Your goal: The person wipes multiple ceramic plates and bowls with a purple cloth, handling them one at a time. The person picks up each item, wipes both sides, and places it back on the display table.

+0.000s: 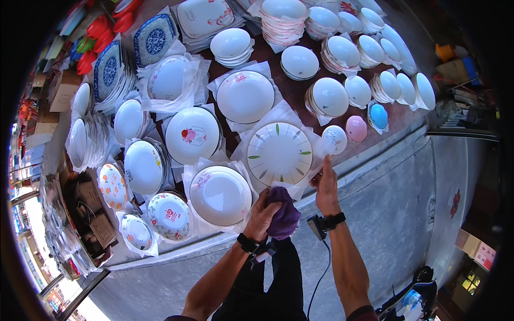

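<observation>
In my left hand (263, 214) is a bunched purple cloth (283, 212), held at the near edge of a round white plate with green and grey leaf marks (280, 154). Paper sheets lie under that plate. My right hand (327, 186) is at the plate's right side, by the corner of the paper, with its index finger extended; whether it pinches the paper I cannot tell. Left of the purple cloth sits a deep white plate with pink flowers (220, 196). A small white bowl (334, 139) stands just beyond my right fingertips, beside a pink bowl (356, 128) and a blue bowl (378, 116).
Stacks of white bowls (330, 97) fill the table's right and far parts. Paper-lined plates (192, 135) crowd the left, with blue-patterned square plates (154, 40) behind. An open box (86, 208) stands at the left. A black cable (327, 265) hangs near my right wrist.
</observation>
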Demonstrator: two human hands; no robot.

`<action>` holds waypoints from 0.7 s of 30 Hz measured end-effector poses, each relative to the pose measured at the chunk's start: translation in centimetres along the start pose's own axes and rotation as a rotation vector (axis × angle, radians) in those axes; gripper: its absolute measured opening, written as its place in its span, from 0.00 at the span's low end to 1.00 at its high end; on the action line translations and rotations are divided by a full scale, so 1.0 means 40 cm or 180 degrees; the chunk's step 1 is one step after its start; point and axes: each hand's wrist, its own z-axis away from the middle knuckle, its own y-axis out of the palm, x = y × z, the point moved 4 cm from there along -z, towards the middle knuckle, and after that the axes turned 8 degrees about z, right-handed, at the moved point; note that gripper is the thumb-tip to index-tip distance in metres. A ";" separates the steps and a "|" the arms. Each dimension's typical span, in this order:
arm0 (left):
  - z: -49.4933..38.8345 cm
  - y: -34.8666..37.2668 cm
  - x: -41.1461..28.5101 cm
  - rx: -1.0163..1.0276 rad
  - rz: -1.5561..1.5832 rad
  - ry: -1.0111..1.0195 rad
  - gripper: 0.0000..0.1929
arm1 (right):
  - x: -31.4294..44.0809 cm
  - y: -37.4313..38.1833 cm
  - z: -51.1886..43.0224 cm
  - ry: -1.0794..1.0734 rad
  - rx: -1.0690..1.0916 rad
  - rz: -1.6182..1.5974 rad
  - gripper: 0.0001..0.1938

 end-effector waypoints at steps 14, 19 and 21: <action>0.007 0.015 -0.017 0.0069 -0.0044 0.0124 0.22 | 0.018 0.050 0.005 -0.0316 0.0488 -0.0622 0.37; 0.007 0.008 -0.017 0.0069 -0.0115 0.0160 0.23 | 0.024 0.063 0.019 -0.0326 0.0756 -0.0367 0.41; 0.004 0.004 -0.014 0.0075 -0.0146 0.0204 0.22 | 0.027 0.068 0.020 -0.0369 0.0718 -0.0366 0.40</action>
